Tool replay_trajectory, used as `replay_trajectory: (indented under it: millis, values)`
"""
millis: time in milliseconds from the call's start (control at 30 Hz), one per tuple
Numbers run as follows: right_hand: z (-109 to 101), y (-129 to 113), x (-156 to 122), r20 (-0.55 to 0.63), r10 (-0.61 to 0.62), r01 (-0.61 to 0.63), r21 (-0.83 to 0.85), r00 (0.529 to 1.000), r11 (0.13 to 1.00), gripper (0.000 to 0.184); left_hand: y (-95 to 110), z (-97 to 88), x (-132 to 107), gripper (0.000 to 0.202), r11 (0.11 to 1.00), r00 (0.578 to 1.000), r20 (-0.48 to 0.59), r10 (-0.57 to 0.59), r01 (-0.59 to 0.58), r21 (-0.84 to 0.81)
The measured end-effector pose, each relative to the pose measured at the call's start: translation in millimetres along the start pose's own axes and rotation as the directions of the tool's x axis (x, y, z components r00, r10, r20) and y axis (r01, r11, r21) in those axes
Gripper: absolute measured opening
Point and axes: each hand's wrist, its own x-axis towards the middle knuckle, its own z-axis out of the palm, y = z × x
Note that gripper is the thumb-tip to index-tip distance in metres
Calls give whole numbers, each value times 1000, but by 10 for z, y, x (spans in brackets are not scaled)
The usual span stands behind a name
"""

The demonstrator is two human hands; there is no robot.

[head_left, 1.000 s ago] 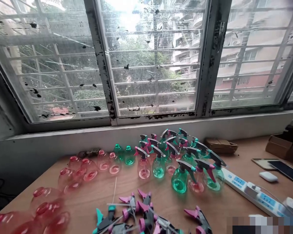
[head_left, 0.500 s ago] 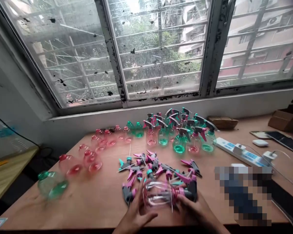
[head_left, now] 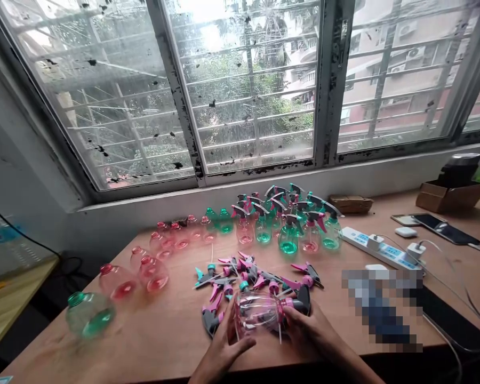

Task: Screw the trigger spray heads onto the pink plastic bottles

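Observation:
A clear pink spray bottle lies sideways between my hands near the table's front edge. My left hand holds its base end, fingers against the far side and thumb stretched out. My right hand is closed at the neck end, around the pink collar of a grey-and-pink trigger sprayer. This sprayer sits at the bottle's mouth; how tightly it is screwed cannot be seen. Just beyond the bottle lies a pile of loose trigger sprayers with pink, teal and grey parts and thin tubes.
Open pink bottles and a green bottle stand on the left. Several bottles with sprayers fitted stand at the back. To the right are a power strip with cables, phones and a cardboard box.
The view has turned slightly to the right. Both hands keep hold of the pink bottle; the sprayer at its neck looks a little differently turned.

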Motion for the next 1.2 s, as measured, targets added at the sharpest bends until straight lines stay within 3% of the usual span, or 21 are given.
replay_trajectory:
  millis: [233, 333, 533, 667, 767, 900, 1100, 1200]
  values:
    - [-130, -25, -9, 81, -7, 7, 7, 997, 1000, 44, 108, 79, 48, 112, 999, 999, 18, -33, 32, 39]
    - [-165, -31, -9, 58, -28, 29, -28, 998, 999, 49, 119, 123, 75, 117, 1000, 998, 57, 12, -13, 21]
    - [-146, -28, 6, 31, -43, 44, -24, 999, 999, 52, 89, 128, 38, 102, 986, 992, 80, 96, -106, 132]
    - [-151, -10, 14, 67, -43, 41, 21, 997, 999, 49, 112, 121, 21, 112, 993, 998, 62, 32, -39, 114]
    - [-159, -8, 7, 57, -50, 48, 32, 997, 998, 49, 122, 114, 29, 109, 997, 997, 62, -41, 37, 72]
    - [-159, -34, -13, 52, -43, 42, 8, 998, 999, 45, 101, 113, 56, 108, 1000, 995, 104, -12, 10, 16]
    - [-165, -42, -12, 50, -50, 50, -3, 998, 999, 45, 37, 100, 45, 105, 972, 999, 47, 11, -22, 235]
    - [-163, -41, -17, 53, -46, 46, -14, 998, 999, 46, 15, 95, 48, 118, 991, 998, 67, -5, -4, 136]
